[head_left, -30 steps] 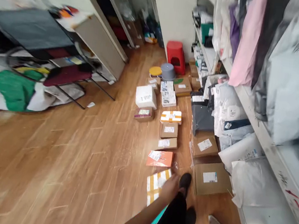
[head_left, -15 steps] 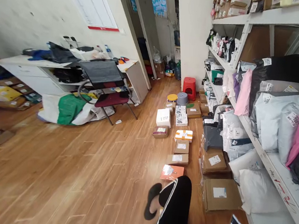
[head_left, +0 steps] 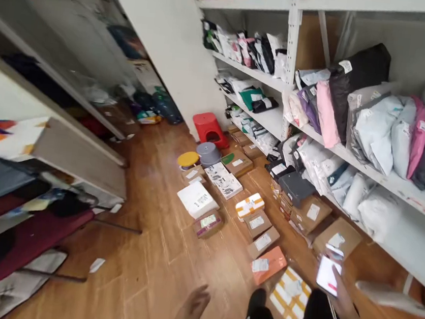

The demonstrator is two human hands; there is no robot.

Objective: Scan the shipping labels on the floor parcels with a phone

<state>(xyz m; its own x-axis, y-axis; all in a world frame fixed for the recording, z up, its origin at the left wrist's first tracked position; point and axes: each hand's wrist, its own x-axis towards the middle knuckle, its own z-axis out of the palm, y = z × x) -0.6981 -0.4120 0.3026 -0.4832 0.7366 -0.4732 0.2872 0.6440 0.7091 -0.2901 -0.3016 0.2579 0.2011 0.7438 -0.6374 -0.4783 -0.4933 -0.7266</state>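
Left hand (head_left: pixel 195 301) empty, right hand (head_left: pixel 339 292) gripping.

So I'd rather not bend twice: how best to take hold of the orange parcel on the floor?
The orange parcel lies flat and thin on the floor, with boxes close at its two ends. Probably come from above and pinch its two long edges, which look free; the empty left hand is nearest, since the right hand holds a phone.

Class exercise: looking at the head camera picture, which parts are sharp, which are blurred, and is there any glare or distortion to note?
Head view: the parcels on the floor and shelf bags read fairly sharp; the chair at left and the left hand smear with motion blur; the phone in the right hand glares white, its screen unreadable; the shelves lean, a wide-lens tilt.
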